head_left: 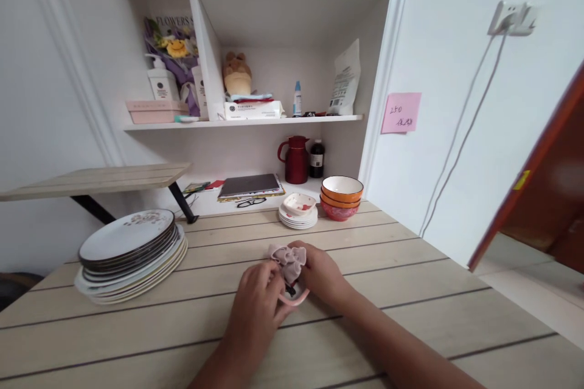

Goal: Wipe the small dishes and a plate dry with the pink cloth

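Note:
My left hand (259,295) is wrapped round the near left side of a small pink-rimmed dish (298,299) at the middle of the table. A crumpled pinkish-grey cloth (290,260) lies in and over the dish's far side. At the right, my right hand (322,270) has its fingers closed on the cloth's edge. Something small and dark shows inside the dish, too small to name. Just beyond the hands stand a stack of small white plates with a square dish (298,203) on top and a stack of orange and red bowls (341,197).
Large plates (132,255) are stacked at the left, near a raised wooden stand (95,181). Behind are a laptop (252,185), glasses (251,202), a red jug (296,161) and a dark bottle (316,159). White shelves (246,124) rise above.

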The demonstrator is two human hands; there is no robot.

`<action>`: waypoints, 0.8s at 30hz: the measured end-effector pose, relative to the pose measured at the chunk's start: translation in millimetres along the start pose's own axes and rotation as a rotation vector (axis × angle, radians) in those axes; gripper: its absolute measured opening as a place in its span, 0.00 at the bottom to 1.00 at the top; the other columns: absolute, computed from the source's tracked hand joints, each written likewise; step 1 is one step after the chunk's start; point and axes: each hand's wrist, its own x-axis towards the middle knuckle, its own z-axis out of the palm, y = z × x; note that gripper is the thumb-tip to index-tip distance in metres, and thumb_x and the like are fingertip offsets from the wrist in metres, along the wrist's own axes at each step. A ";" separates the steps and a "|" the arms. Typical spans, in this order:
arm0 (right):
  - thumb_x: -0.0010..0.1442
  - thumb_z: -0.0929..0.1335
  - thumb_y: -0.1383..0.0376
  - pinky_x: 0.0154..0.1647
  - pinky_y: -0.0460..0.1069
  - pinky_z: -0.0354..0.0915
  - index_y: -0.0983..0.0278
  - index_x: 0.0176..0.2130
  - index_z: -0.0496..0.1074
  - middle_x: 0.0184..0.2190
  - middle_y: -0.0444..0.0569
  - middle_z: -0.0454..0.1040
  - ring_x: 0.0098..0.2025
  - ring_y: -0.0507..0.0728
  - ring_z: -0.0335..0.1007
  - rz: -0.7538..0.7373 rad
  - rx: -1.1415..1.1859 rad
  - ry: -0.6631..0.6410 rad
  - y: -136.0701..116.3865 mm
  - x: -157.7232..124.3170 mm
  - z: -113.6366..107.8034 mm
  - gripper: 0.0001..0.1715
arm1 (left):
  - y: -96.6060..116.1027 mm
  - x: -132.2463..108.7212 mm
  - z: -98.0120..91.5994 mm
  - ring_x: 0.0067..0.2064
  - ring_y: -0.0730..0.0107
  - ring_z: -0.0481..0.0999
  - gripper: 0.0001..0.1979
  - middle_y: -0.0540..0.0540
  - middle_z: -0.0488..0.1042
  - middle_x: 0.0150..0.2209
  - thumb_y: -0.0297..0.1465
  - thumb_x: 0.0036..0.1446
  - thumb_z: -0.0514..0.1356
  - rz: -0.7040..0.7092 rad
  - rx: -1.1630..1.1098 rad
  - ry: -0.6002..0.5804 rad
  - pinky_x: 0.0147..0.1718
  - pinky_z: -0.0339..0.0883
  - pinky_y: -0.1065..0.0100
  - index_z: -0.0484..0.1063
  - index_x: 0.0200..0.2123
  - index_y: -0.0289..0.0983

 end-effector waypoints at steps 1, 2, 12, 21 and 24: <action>0.52 0.63 0.72 0.38 0.47 0.62 0.58 0.42 0.74 0.38 0.47 0.78 0.39 0.57 0.72 0.003 0.049 0.013 1.4 0.4 0.7 0.19 | 0.2 -0.2 0.5 0.44 0.56 0.74 0.19 0.44 0.73 0.44 0.27 0.39 0.74 -0.018 0.019 0.017 0.42 0.72 0.53 0.70 0.35 0.39; 0.51 0.63 0.72 0.38 0.47 0.62 0.59 0.43 0.73 0.38 0.46 0.78 0.39 0.57 0.72 0.003 0.093 0.022 3.0 1.0 1.5 0.21 | 0.6 -0.6 1.0 0.44 0.55 0.74 0.22 0.43 0.72 0.45 0.27 0.37 0.75 -0.029 0.038 0.042 0.42 0.72 0.53 0.69 0.35 0.38; 0.53 0.62 0.72 0.47 0.52 0.65 0.61 0.39 0.79 0.44 0.50 0.76 0.45 0.58 0.71 -0.117 0.437 -0.110 7.8 2.8 -5.2 0.20 | 0.2 -3.3 2.1 0.65 0.45 0.58 0.38 0.35 0.60 0.63 0.28 0.48 0.69 0.006 0.178 0.154 0.59 0.56 0.39 0.59 0.61 0.41; 0.57 0.68 0.48 0.42 0.53 0.66 0.61 0.56 0.67 0.39 0.48 0.75 0.39 0.58 0.71 0.295 0.727 0.002 10.3 1.3 -10.9 0.33 | -11.6 5.8 -0.5 0.51 0.56 0.74 0.17 0.45 0.76 0.48 0.22 0.52 0.61 0.073 0.073 -0.138 0.58 0.59 0.43 0.71 0.46 0.42; 0.56 0.67 0.46 0.40 0.54 0.65 0.64 0.48 0.72 0.36 0.48 0.76 0.37 0.58 0.70 0.318 0.651 -0.076 10.4 1.5 -11.2 0.30 | -8.2 5.2 4.3 0.46 0.58 0.74 0.12 0.46 0.76 0.42 0.20 0.54 0.59 0.073 0.112 -0.104 0.55 0.63 0.47 0.72 0.40 0.41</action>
